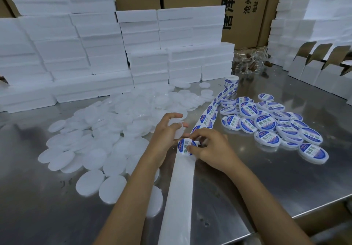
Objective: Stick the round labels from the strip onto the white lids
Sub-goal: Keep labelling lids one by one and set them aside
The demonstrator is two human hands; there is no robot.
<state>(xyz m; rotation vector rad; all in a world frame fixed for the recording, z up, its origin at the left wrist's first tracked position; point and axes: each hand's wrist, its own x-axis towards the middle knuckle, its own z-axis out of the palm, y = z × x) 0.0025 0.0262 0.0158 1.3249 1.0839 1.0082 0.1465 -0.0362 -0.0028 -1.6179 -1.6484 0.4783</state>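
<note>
My left hand grips a plain white lid just above the table, fingers curled round its rim. My right hand pinches a round blue-and-white label at the end of the label strip, beside that lid. The strip runs back to a roll standing on the steel table. Bare white backing paper trails toward me between my forearms. A heap of unlabelled white lids lies to the left. Several labelled lids are piled to the right.
Stacks of white boxes wall off the back and left of the table. Open white cartons stand at the back right, with brown cardboard boxes behind. A clear bag of small brown items lies near the roll. The table edge runs at right.
</note>
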